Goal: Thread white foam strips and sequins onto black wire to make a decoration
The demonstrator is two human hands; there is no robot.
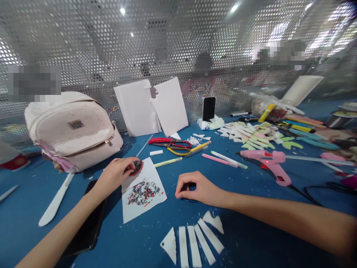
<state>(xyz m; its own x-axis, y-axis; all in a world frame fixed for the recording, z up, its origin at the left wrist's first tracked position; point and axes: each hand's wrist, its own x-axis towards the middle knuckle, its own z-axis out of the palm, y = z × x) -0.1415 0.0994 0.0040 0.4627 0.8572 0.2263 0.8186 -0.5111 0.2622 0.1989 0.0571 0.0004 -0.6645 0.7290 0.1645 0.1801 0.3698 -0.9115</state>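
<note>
Glitter bits (145,191), loose, 1 heap, mixed cols; on white paper sheet (130,213), centre-L of blue table (134,247). Heap lies R of L fingertips & nearer wearer; long axis approx. side to side. L hand closer than R; nothing stands btwn it & heap.

L to R:
- Backpack (74,128), white, upright at back, nr mesh screen (167,52).
- Plastic knife (54,206), white, in front of bag.
- Lying phone (87,227), black, crossed by L forearm.
- L hand (115,173): fingers bent, thumb nr tips, at red dish (137,168) w/ dark bits; dish at paper's far end. Can't tell if tips grip rim or pinch contents.
- Scissors (159,140), beyond paper; yellow marker (170,162), end at paper edge.
- R hand (203,188): apart from paper; thumb & fingers curled, small gap, dark patch within; can't tell if anything held.
- White strips (193,245), 4, fanned, + 2 odd-shaped pcs; nearer wearer than R hand.
- Glue gun (269,158), pink, corded, well R of heap.
- Foam scraps (251,134), piled behind gun.
</note>
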